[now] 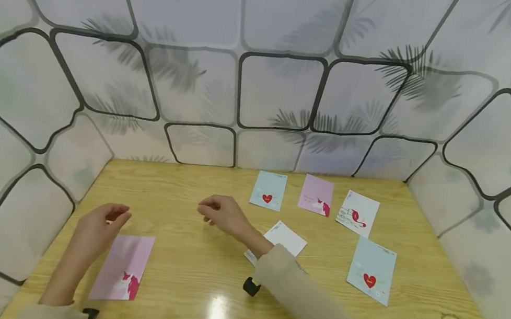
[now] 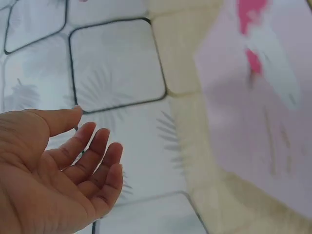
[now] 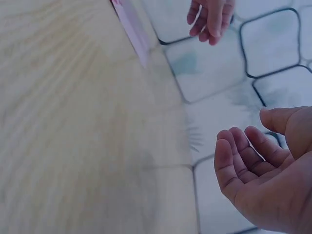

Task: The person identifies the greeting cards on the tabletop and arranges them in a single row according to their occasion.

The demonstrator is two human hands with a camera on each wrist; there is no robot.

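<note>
left hand: (image 1: 98,231) loosely bent, thumb apart from fingers, holding nothing; raised over the far left edge of the near pink card (image 1: 122,268), apart from it in the left wrist view.
right hand: (image 1: 225,214) much the same, thumb apart from curved fingers, gripping nothing; above the middle of the table (image 1: 189,283), left of the half-hidden card (image 1: 285,237).
step in hand: seemingly between grasps, with both hands free and every card flat on the wood.
next move: would probably call for lowering a hand to a card and pinching a thin edge; nearest for the left, the near pink card.
pink cards: two; near one at front left, back pink card (image 1: 313,192) in the far row.
blue cards: two, each with a red heart; back blue card (image 1: 268,186) left of back pink card, right blue card (image 1: 371,262) at far right.
white cards: two; flamingo card (image 1: 354,205) just behind right blue card, half-hidden card partly under the right forearm, print mostly too covered to read.
cards in all: six.
sleeves: two, beige, right one (image 1: 310,302) the longer in view.
</note>
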